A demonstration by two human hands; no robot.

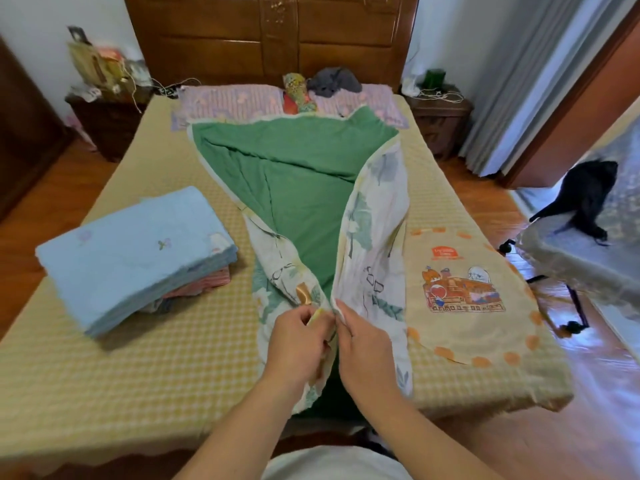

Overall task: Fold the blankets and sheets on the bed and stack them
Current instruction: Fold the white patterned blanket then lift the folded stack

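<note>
Pinching the near corners of the green-lined quilt [304, 188], left hand [294, 337] and right hand [363, 344] meet at the foot of the bed [104, 375], each grip closed on a printed edge. Quilt lies lengthwise mid-bed, sides folded inward. Folded stack [135, 258], blue on top, sits to its left.

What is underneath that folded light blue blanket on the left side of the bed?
Under the light blue blanket a red-striped folded cloth peeks out, with darker fabric below it. Their full size and count stay hidden by the blanket.
</note>
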